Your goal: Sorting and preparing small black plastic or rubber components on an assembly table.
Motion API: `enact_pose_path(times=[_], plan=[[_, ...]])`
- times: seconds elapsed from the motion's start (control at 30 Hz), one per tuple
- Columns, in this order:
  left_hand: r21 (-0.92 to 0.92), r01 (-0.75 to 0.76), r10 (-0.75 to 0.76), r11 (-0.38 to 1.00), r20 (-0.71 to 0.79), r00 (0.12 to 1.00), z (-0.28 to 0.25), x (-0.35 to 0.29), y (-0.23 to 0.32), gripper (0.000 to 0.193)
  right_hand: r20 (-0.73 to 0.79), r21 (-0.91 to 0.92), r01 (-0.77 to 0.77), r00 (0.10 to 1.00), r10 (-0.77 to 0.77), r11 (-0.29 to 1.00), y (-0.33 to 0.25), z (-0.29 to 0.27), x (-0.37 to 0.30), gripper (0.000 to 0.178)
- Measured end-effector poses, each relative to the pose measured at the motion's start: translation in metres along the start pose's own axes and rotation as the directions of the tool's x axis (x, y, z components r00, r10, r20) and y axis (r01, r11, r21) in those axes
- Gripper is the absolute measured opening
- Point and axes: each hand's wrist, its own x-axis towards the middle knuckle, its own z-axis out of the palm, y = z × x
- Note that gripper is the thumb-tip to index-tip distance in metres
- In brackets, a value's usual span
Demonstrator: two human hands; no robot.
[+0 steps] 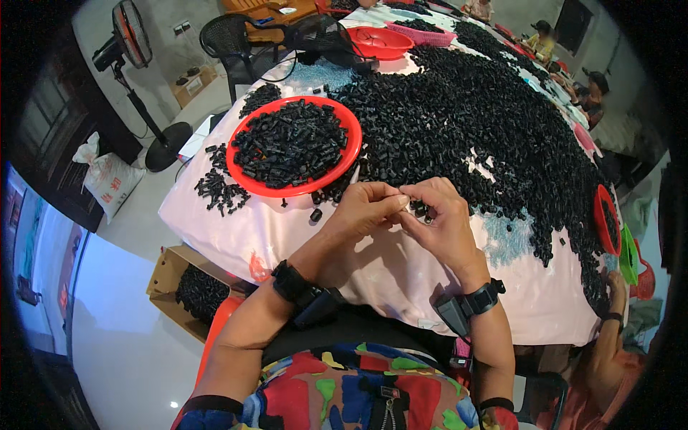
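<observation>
My left hand [364,210] and my right hand [446,221] meet above the near part of the table, fingertips pinched together. A tiny pale piece seems to show between them, too small to name. Just beyond my hands spreads a large heap of small black plastic parts [430,107]. To the left stands a round red tray [353,154] piled with black cylindrical parts [294,140]. Loose black pieces [221,188] lie left of that tray, and a few more sit below its rim. Clear bluish small pieces [507,233] lie right of my right hand.
A pale pink cloth [373,279] covers the table. An open cardboard box [172,301] of black parts stands at lower left, near a fan [168,143]. Another person's arm [609,322] reaches in at right, beside red [607,218] and green trays [629,254]. More people sit far right.
</observation>
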Motion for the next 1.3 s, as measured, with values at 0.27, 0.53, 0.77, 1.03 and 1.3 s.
enact_pose_path(times=[0.27,0.53,0.77,1.03,1.3], plan=[[-0.09,0.0,0.008,0.996,0.087,0.996,-0.003,0.004,-0.006,0.016,-0.054,0.0,0.001,0.999,-0.001,1.0,0.0,0.009,0.0,0.037],[-0.06,0.003,0.001,0.998,0.07,0.998,-0.002,0.006,-0.005,0.018,-0.1,-0.029,0.02,0.995,-0.023,0.999,0.0,0.01,0.0,0.038],[-0.065,0.033,-0.023,0.997,0.146,0.989,-0.002,-0.007,0.007,0.026,-0.127,-0.117,0.079,0.987,-0.094,0.99,0.002,0.005,0.001,0.035],[0.136,-0.582,0.521,0.802,0.319,0.792,-0.005,-0.028,-0.015,0.044,-0.054,-0.062,0.076,0.995,-0.079,0.995,0.0,0.001,-0.001,0.035],[-0.102,-0.028,0.057,0.994,0.298,0.953,-0.014,0.014,-0.024,0.026,-0.03,-0.127,0.216,0.975,-0.221,0.968,0.006,0.002,0.002,0.031]])
